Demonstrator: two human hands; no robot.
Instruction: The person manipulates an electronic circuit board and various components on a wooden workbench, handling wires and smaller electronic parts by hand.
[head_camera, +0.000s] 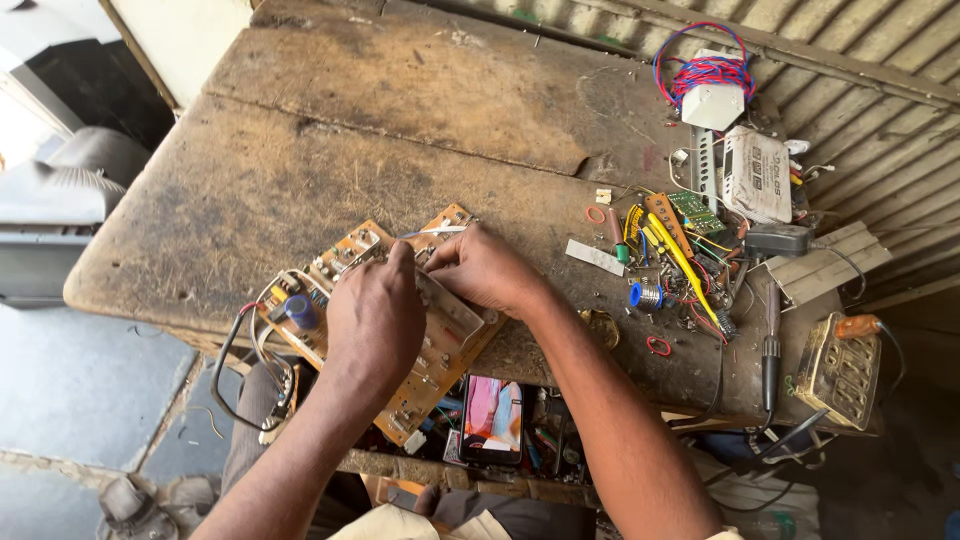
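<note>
Head view — circuit board (425, 345) overhangs table edge (150, 310).

Two bare forearms and hands, seen from above

Both arms are uncovered from the wrists up to where they leave the picture, with no watch, ring, bracelet or glove on the left hand (375, 320) or the right hand (485, 270). At the bottom edge a strip of pale cream or yellowish cloth shows at the chest and near the right upper arm, with grey trousers on the legs below the arms.
</note>
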